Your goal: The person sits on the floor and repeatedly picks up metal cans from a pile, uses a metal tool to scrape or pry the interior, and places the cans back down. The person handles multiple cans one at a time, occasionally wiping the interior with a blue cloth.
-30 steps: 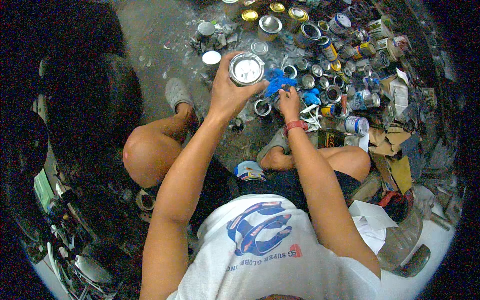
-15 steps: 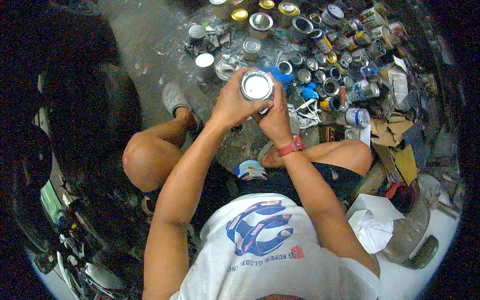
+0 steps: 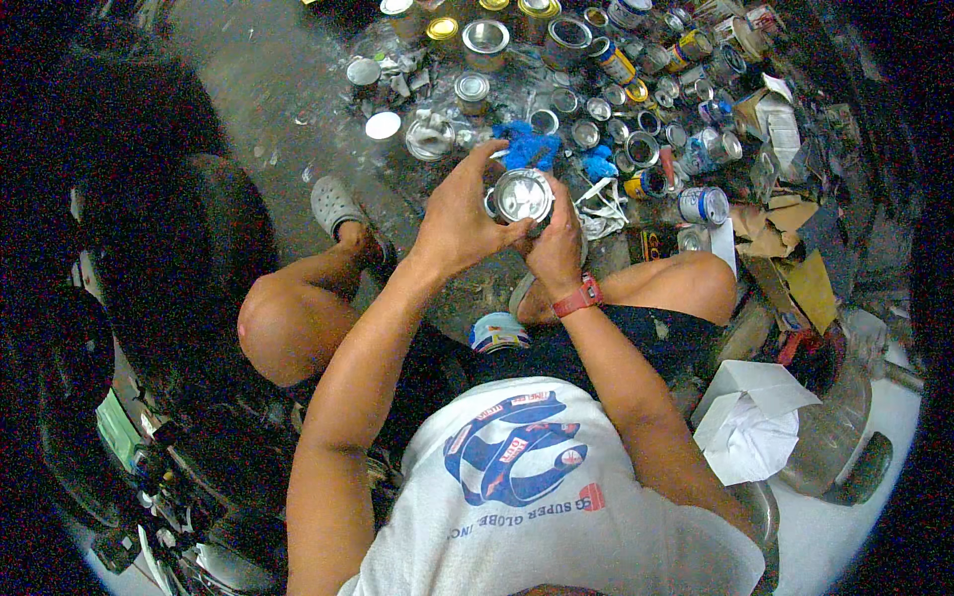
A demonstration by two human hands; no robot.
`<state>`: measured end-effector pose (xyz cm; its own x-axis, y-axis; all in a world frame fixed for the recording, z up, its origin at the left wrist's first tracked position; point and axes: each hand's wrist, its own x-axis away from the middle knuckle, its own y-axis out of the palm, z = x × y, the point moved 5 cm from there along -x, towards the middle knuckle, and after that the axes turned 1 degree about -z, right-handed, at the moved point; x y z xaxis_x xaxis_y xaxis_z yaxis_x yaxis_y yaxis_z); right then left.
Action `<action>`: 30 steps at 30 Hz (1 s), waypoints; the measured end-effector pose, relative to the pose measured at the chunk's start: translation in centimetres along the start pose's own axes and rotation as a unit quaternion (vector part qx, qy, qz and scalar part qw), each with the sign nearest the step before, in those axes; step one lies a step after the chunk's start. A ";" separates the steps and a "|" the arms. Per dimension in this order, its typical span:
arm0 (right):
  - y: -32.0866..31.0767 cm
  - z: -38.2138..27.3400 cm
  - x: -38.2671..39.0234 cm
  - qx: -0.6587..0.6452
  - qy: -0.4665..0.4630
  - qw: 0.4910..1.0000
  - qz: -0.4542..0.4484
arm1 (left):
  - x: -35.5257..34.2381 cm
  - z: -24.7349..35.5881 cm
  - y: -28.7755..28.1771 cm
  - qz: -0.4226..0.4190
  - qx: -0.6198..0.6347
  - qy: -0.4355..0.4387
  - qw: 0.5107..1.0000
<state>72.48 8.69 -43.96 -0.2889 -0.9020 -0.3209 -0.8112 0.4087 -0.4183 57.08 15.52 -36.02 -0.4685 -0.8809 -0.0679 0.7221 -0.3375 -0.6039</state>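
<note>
Left hand [image 3: 459,221] and right hand [image 3: 553,246] are both gripping a small round silver tin can [image 3: 522,196], fingers wrapped around it, just below the crumpled blue cloth [image 3: 527,147].

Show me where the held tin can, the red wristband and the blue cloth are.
tin can [image 3: 523,195], head view, shiny top face
red wristband [image 3: 577,296], head view, strap on right wrist
blue cloth [image 3: 527,147], head view, crumpled middle
</note>
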 end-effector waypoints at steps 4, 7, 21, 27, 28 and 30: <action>-0.2 0.2 0.6 -0.018 -0.002 1.000 0.003 | 0.4 0.0 0.7 0.018 -0.010 0.026 0.999; -0.3 0.1 0.9 -0.035 -0.005 0.999 0.000 | 0.8 0.4 0.7 0.036 -0.032 0.042 0.998; -0.1 0.9 0.8 0.070 0.023 0.997 -0.012 | -0.5 -1.6 -0.5 -0.003 0.016 0.072 0.997; 1.2 0.8 0.2 0.036 0.016 0.999 -0.028 | -1.8 -4.1 -1.4 -0.093 0.219 -0.130 0.963; 1.4 0.9 0.1 0.027 0.014 0.999 -0.033 | -1.9 -4.3 -1.6 -0.092 0.237 -0.142 0.957; 1.6 1.0 0.1 0.027 0.008 0.999 -0.038 | -1.9 -4.9 -1.6 -0.089 0.271 -0.167 0.944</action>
<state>71.65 9.39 -45.55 -0.2362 -0.9325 -0.2731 -0.8026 0.3457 -0.4862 54.28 19.34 -38.78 -0.4861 -0.8186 0.3060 0.8434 -0.5311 -0.0810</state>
